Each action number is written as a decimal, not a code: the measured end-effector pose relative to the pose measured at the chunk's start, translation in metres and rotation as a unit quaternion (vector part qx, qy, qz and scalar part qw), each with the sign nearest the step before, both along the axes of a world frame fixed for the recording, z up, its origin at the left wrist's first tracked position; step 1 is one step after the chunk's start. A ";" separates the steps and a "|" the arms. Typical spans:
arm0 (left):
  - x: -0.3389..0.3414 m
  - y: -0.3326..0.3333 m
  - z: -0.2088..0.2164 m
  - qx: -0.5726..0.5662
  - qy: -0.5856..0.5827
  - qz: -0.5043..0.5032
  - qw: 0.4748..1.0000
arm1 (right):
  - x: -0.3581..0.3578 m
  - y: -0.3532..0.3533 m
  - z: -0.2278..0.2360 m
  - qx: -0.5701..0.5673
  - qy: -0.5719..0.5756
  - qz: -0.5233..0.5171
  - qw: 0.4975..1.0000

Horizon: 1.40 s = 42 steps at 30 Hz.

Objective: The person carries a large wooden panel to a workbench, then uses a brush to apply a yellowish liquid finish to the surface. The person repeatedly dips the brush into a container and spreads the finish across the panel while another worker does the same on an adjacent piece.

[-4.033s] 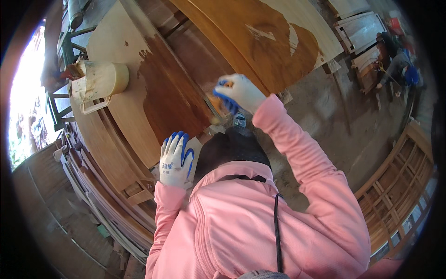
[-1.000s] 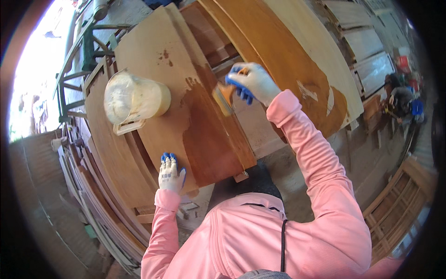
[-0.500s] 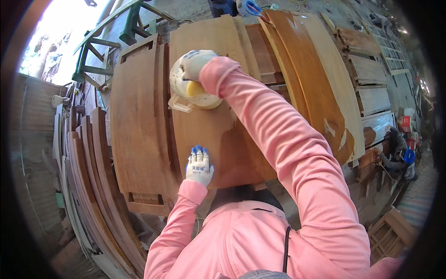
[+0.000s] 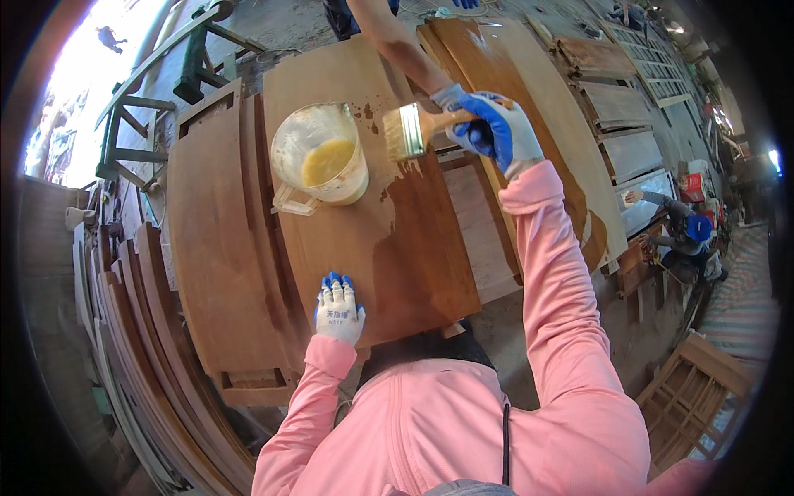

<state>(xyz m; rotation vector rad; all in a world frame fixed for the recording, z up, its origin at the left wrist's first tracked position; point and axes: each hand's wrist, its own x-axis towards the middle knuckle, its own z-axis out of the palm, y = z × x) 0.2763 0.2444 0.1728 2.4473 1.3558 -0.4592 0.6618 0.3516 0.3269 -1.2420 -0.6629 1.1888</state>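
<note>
Right hand (image 4: 495, 132), gloved, closed round the handle of a wide paintbrush (image 4: 405, 131), bristles raised just off the wooden panel (image 4: 347, 240) near its far edge. Beside the bristles, toward the far left corner, a clear plastic jug (image 4: 318, 161) of yellow liquid, standing upright. Left hand (image 4: 337, 310), fingers together and flat, pressing on the panel's near edge. Wet dark patch (image 4: 422, 248) spreading over the right half.
</note>
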 end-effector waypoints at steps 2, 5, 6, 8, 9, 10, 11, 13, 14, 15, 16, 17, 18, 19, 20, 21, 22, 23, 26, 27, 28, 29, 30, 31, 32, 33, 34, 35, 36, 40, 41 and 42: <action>0.001 -0.001 -0.001 0.005 0.004 0.005 1.000 | 0.010 -0.010 -0.014 -0.044 -0.037 0.056 0.997; 0.004 -0.002 -0.001 0.022 -0.001 0.006 1.000 | 0.014 -0.007 -0.041 -0.112 -0.157 0.229 0.954; 0.005 -0.003 -0.001 0.023 0.008 0.011 1.000 | 0.011 0.002 -0.051 -0.154 -0.181 0.320 0.917; 0.009 -0.005 -0.002 0.037 0.000 0.026 0.999 | 0.006 0.041 -0.067 -0.032 -0.394 0.384 0.835; 0.010 -0.006 -0.002 0.041 -0.001 0.033 0.999 | 0.002 0.064 -0.074 -0.001 -0.442 0.378 0.814; 0.011 -0.008 -0.002 0.039 0.007 0.043 0.998 | -0.002 0.092 -0.080 0.050 -0.465 0.362 0.806; 0.014 -0.009 -0.002 0.040 0.008 0.055 0.998 | -0.008 0.121 -0.086 0.130 -0.524 0.337 0.771; 0.016 -0.011 -0.004 0.054 0.006 0.065 0.996 | -0.023 0.176 -0.099 0.159 -0.635 0.294 0.697; 0.018 -0.012 -0.005 0.049 0.013 0.075 0.996 | -0.030 0.197 -0.105 0.136 -0.680 0.285 0.662; 0.018 -0.013 -0.005 0.048 0.002 0.084 0.995 | -0.033 0.206 -0.113 0.127 -0.696 0.284 0.647; 0.018 -0.013 -0.005 0.046 0.000 0.089 0.995 | -0.037 0.207 -0.119 0.120 -0.714 0.281 0.631; 0.018 -0.014 -0.006 0.047 -0.003 0.093 0.995 | -0.039 0.197 -0.123 0.167 -0.705 0.274 0.632; 0.018 -0.014 -0.006 0.055 -0.009 0.095 0.994 | -0.039 0.175 -0.127 0.191 -0.702 0.270 0.630; 0.017 -0.015 -0.007 0.052 -0.013 0.097 0.994 | -0.039 0.147 -0.127 0.180 -0.710 0.277 0.622; 0.016 -0.015 -0.007 0.057 -0.022 0.097 0.993 | -0.039 0.113 -0.126 0.228 -0.697 0.271 0.624; 0.016 -0.015 -0.007 0.052 -0.024 0.100 0.993 | -0.037 0.074 -0.123 0.150 -0.715 0.337 0.594; 0.015 -0.015 -0.007 0.056 -0.038 0.098 0.993 | -0.033 0.037 -0.116 0.205 -0.727 0.359 0.547; 0.013 -0.015 -0.007 0.051 -0.045 0.100 0.993 | -0.029 0.003 -0.109 0.264 -0.700 0.356 0.560; 0.011 -0.014 -0.006 0.043 -0.058 0.101 0.992 | -0.021 -0.011 -0.090 0.187 -0.608 0.413 0.651; 0.010 -0.015 -0.005 0.040 -0.057 0.104 0.992 | -0.020 0.006 -0.086 0.193 -0.591 0.415 0.664; 0.009 -0.015 -0.005 0.045 -0.059 0.098 0.992 | -0.022 0.036 -0.086 0.240 -0.602 0.378 0.662; 0.009 -0.015 -0.006 0.049 -0.057 0.095 0.993 | -0.029 0.073 -0.089 0.234 -0.667 0.337 0.622; 0.009 -0.016 -0.006 0.048 -0.050 0.092 0.993 | -0.031 0.111 -0.092 0.216 -0.729 0.312 0.569; 0.008 -0.016 -0.007 0.054 -0.055 0.090 0.993 | -0.033 0.149 -0.095 0.147 -0.714 0.306 0.612; 0.008 -0.017 -0.009 0.055 -0.055 0.088 0.993 | -0.031 0.177 -0.100 0.127 -0.699 0.269 0.651; 0.007 -0.017 -0.010 0.055 -0.056 0.087 0.993 | -0.030 0.195 -0.107 0.105 -0.709 0.254 0.650; 0.006 -0.017 -0.011 0.061 -0.060 0.083 0.993 | -0.031 0.202 -0.114 0.056 -0.725 0.228 0.647; 0.005 -0.017 -0.012 0.065 -0.064 0.077 0.993 | -0.031 0.196 -0.120 0.039 -0.730 0.240 0.639; 0.004 -0.017 -0.013 0.070 -0.063 0.074 0.993 | -0.032 0.177 -0.124 0.075 -0.728 0.248 0.634; 0.001 -0.017 -0.016 0.075 -0.067 0.067 0.993 | -0.040 0.026 -0.120 0.115 -0.735 0.307 0.594; 0.001 -0.017 -0.016 0.076 -0.070 0.065 0.993 | -0.040 -0.012 -0.110 0.099 -0.709 0.340 0.609; 0.001 -0.016 -0.017 0.077 -0.067 0.064 0.993 | -0.041 -0.047 -0.098 0.118 -0.721 0.360 0.580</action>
